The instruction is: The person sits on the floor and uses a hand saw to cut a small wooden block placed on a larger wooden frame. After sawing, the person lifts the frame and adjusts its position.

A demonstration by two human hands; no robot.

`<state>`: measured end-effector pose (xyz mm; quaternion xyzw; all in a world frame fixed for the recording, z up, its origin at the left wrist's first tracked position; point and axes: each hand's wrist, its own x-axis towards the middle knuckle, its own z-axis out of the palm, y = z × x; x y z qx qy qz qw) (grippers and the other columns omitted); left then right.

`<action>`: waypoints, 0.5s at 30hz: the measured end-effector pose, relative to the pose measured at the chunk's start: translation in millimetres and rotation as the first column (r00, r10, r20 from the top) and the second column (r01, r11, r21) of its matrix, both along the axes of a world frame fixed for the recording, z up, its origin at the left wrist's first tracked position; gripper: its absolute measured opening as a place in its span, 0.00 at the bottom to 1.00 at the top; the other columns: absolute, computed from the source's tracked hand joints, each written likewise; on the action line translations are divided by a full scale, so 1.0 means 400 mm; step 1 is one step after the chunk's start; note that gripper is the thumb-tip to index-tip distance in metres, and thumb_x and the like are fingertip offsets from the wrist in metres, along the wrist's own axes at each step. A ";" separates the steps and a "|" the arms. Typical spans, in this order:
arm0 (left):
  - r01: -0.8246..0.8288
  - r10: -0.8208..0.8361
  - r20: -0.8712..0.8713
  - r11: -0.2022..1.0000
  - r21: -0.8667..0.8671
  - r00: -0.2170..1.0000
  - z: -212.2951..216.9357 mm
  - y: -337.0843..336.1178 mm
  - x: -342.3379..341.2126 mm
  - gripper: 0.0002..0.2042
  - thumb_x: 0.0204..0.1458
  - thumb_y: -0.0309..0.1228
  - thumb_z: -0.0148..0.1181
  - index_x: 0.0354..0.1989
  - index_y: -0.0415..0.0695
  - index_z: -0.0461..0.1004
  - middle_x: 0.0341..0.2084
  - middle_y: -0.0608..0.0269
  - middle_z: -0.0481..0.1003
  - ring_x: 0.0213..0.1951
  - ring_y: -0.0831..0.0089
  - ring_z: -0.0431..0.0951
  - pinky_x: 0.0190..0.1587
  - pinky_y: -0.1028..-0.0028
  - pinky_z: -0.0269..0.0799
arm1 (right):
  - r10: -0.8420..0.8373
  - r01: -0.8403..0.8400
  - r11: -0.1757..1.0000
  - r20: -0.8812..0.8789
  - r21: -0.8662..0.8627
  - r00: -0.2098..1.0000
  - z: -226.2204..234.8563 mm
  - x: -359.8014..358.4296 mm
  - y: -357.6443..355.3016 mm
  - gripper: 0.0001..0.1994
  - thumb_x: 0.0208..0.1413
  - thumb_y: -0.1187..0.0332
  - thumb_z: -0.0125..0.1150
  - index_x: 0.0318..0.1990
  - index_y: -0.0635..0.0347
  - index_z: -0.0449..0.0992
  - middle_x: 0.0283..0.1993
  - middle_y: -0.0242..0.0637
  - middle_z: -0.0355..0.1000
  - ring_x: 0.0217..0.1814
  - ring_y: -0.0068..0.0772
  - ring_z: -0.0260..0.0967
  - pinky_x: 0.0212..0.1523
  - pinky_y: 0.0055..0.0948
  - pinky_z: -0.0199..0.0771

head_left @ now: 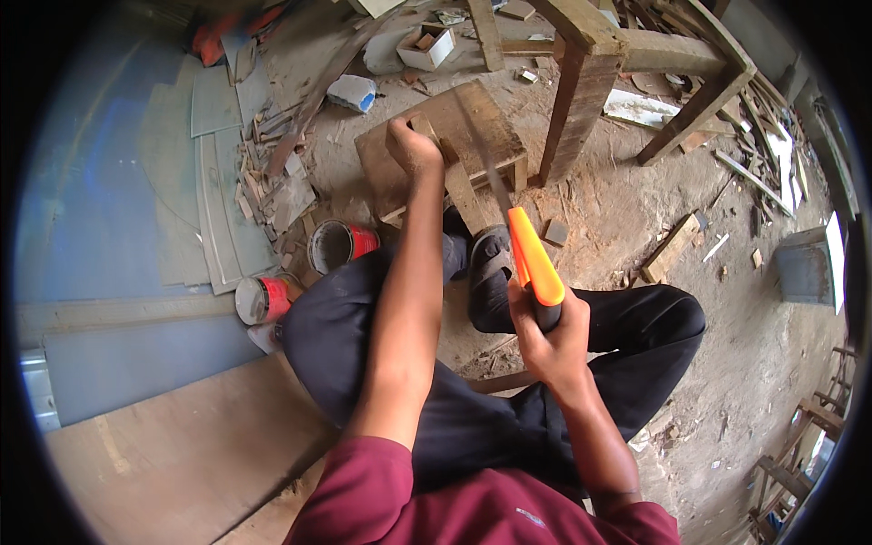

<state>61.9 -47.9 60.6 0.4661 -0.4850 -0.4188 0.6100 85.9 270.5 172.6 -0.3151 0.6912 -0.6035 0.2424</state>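
Observation:
My right hand [556, 336] is wrapped round the orange and black handle of a hand saw [536, 259]. The thin blade runs away from me, past the right side of a narrow wooden strip [461, 191]. That strip lies slanted across a low wooden stool [490, 118], its near end sticking out past the stool's edge toward my foot. With my left hand [413, 145] I grip the strip's far part, fingers closed and partly hidden, pressing it on the stool top. Whether the saw's teeth touch the wood I cannot tell.
Two paint tins [331, 245] stand by my left knee. Beyond the stool on the right is a rough wooden frame [581, 100]. A small wood block [555, 232] and a short plank [672, 248] lie on the floor among scraps. Sheets of board [118, 173] lie at left.

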 end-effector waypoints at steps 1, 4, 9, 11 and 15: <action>-0.014 0.015 0.049 1.000 -0.020 0.999 0.003 0.003 0.007 0.20 0.55 0.37 0.40 0.29 0.32 0.75 0.32 0.42 0.77 0.37 0.49 0.74 0.44 0.59 0.67 | -0.009 0.009 1.000 -0.018 0.000 1.000 -0.009 0.001 0.008 0.07 0.55 0.72 0.64 0.36 0.66 0.74 0.19 0.38 0.70 0.22 0.16 0.67 0.24 0.24 0.67; -0.039 0.054 0.133 0.993 -0.114 0.990 0.010 -0.003 0.015 0.20 0.56 0.35 0.38 0.30 0.32 0.76 0.34 0.39 0.77 0.39 0.46 0.75 0.46 0.58 0.66 | -0.034 0.034 0.999 -0.011 0.008 0.999 -0.029 0.003 0.034 0.07 0.56 0.72 0.64 0.36 0.67 0.74 0.19 0.34 0.68 0.23 0.13 0.64 0.24 0.22 0.65; -0.003 0.003 0.033 1.000 -0.028 0.999 0.058 0.040 0.008 0.19 0.55 0.37 0.41 0.30 0.32 0.73 0.28 0.43 0.74 0.33 0.51 0.71 0.42 0.59 0.65 | -0.049 0.049 0.999 0.047 -0.008 0.998 -0.033 0.018 0.080 0.06 0.57 0.73 0.62 0.34 0.67 0.72 0.20 0.30 0.67 0.24 0.13 0.60 0.24 0.20 0.61; 0.029 -0.026 0.047 0.998 -0.053 0.999 0.057 0.039 0.018 0.19 0.55 0.37 0.41 0.30 0.32 0.73 0.27 0.43 0.73 0.32 0.51 0.71 0.42 0.59 0.65 | -0.036 0.038 0.999 0.086 -0.021 0.996 -0.022 0.031 0.090 0.06 0.57 0.73 0.62 0.34 0.68 0.72 0.21 0.30 0.67 0.24 0.13 0.60 0.24 0.20 0.61; 0.002 0.000 0.067 1.000 -0.027 0.998 0.058 0.037 0.021 0.18 0.55 0.37 0.41 0.31 0.32 0.72 0.27 0.44 0.73 0.32 0.52 0.70 0.42 0.59 0.65 | -0.005 0.007 0.998 0.030 -0.057 1.000 -0.014 0.040 0.101 0.11 0.58 0.71 0.61 0.44 0.68 0.69 0.22 0.36 0.69 0.23 0.22 0.68 0.27 0.25 0.67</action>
